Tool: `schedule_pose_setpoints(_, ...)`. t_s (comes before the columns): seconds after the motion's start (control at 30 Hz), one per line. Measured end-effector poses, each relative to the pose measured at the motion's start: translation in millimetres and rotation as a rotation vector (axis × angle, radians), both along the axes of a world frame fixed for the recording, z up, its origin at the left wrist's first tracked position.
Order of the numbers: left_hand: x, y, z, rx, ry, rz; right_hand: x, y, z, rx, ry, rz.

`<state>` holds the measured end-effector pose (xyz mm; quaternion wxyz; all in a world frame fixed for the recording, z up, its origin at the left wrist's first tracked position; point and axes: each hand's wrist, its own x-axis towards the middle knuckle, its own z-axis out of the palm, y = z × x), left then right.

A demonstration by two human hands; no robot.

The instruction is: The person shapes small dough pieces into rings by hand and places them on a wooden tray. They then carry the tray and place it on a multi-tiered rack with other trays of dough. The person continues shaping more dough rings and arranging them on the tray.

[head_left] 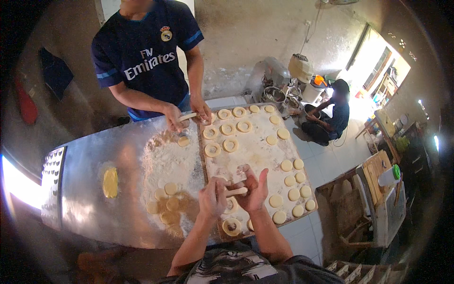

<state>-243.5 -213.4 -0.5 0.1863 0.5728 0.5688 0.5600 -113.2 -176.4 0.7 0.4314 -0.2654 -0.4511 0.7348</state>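
Above the near part of a floured board (257,158), a pale piece of dough (236,191), probably a ring seen edge-on, spans my two hands. My left hand (213,197) is closed around its left end. On the other end is my right hand (253,190), its thumb raised and its fingers curled against the dough. Close below my hands lies a dough ring (231,226); another is partly hidden by them. Several flat dough discs (293,194) sit on the board's right side, and more rings (228,128) rest at its far left.
Across the metal table (85,189), a co-worker (151,61) holds another dough ring (187,116). Loose flour (168,158), several dough discs (172,204) and a yellow slab (110,183) lie left of the board. A second person (328,113) crouches by a bucket.
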Motion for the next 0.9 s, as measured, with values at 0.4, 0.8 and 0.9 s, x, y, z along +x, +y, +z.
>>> schedule_pose_setpoints(0.4, 65.1, -0.9, -0.2, -0.058, 0.099, -0.037, 62.2, -0.7, -22.9, 0.034, -0.104, 0.044)
schedule_pose_setpoints(0.8, 82.6, 24.5, -34.7, -0.576, 0.32, 0.013, 82.0, 20.6, -49.8, 0.056, -1.08, -0.131)
schedule_pose_setpoints(0.9, 71.8, 29.5, -46.1, -0.69, 0.407, 0.002, 93.3, 20.1, -64.5, 0.22, -1.188, -0.054)
